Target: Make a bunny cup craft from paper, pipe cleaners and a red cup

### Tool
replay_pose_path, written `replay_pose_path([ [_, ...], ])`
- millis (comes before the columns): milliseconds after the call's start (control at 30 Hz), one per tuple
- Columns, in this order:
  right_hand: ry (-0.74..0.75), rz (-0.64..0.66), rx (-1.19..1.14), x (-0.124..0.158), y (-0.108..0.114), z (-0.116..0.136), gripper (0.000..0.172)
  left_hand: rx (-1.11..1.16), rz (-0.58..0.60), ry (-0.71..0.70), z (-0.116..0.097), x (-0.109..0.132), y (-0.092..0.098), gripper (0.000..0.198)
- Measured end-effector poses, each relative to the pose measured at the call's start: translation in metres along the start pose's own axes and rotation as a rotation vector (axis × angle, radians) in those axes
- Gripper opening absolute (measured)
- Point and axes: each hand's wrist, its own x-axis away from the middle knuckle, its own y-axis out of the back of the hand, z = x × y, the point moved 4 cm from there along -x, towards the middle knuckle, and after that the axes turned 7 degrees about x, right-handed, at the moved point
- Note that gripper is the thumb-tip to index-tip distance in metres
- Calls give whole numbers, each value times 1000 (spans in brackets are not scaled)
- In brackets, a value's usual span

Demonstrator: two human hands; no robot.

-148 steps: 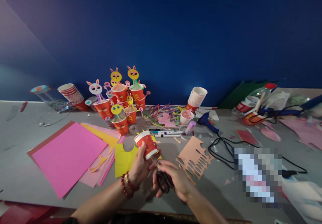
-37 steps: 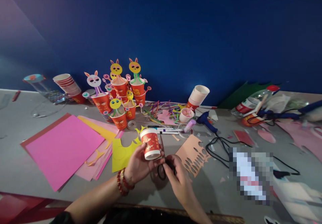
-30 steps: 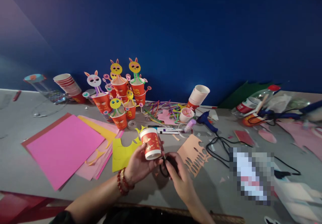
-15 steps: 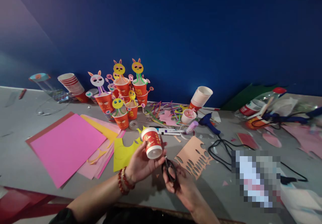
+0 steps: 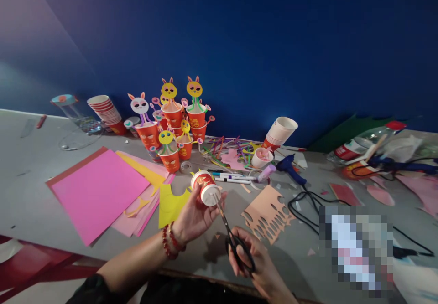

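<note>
My left hand (image 5: 193,217), with a red bead bracelet at the wrist, grips a small red paper cup (image 5: 205,187) tipped on its side, its white base turned toward me. In my right hand (image 5: 255,263) is a pair of black-handled scissors (image 5: 234,240). Their closed blades point up and left, and the tip touches the cup's base. Both hands hover above the grey table (image 5: 41,199) near its front edge.
Pink and yellow paper sheets (image 5: 99,192) lie to the left. Finished red cups with bunny faces (image 5: 171,126) stand at the back, with cup stacks (image 5: 278,133) beside them. A cut-out peach sheet (image 5: 267,213), a blue glue gun (image 5: 289,167) and black cables (image 5: 308,208) lie to the right.
My left hand has tipped the cup so its base faces me. My right hand has drawn back toward me and brought the scissor tip up to the cup's base.
</note>
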Motion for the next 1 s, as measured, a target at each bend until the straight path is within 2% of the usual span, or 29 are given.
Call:
replay_pose_path([
  [200, -35, 36, -13, 2, 1, -3, 62, 21, -10, -23, 0, -1, 0, 46],
  [333, -53, 2, -36, 2, 1, 0, 62, 23, -31, -15, 1, -1, 0, 45],
  [667, -4, -14, -7, -4, 4, 1, 61, -15, -28, 48, 2, 2, -2, 59],
  [1000, 50, -86, 159, -7, 9, 2, 60, 41, 6, 67, 4, 1, 2, 57],
])
